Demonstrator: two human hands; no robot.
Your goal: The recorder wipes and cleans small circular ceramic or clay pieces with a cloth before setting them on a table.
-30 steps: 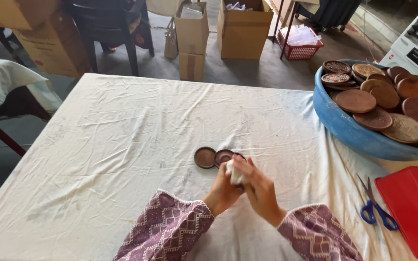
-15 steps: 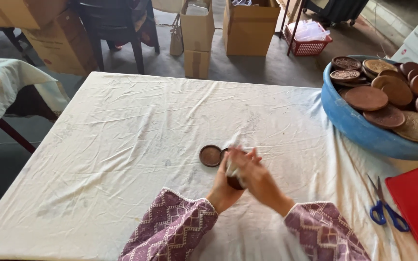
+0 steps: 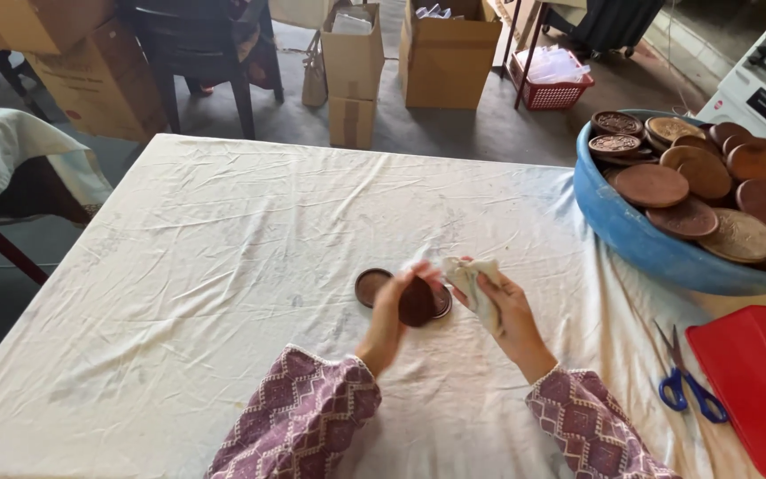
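Since a moment ago my hands have parted slightly. Left hand (image 3: 389,312) grips a dark round disc (image 3: 417,303), tilted on edge. Right hand (image 3: 500,306), just beside it, clutches a pale cloth (image 3: 474,279). Another disc (image 3: 371,286) lies left, on the surface (image 3: 223,266).

Two bare hands, long purple sleeves (image 3: 299,417) (cream zigzag and diamond pattern), cuffs at wrists

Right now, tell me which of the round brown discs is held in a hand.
The dark brown round disc gripped by the left hand, lifted beside the cloth in the right hand. Another disc lies flat on the white tablecloth; the rest fill the blue tub.
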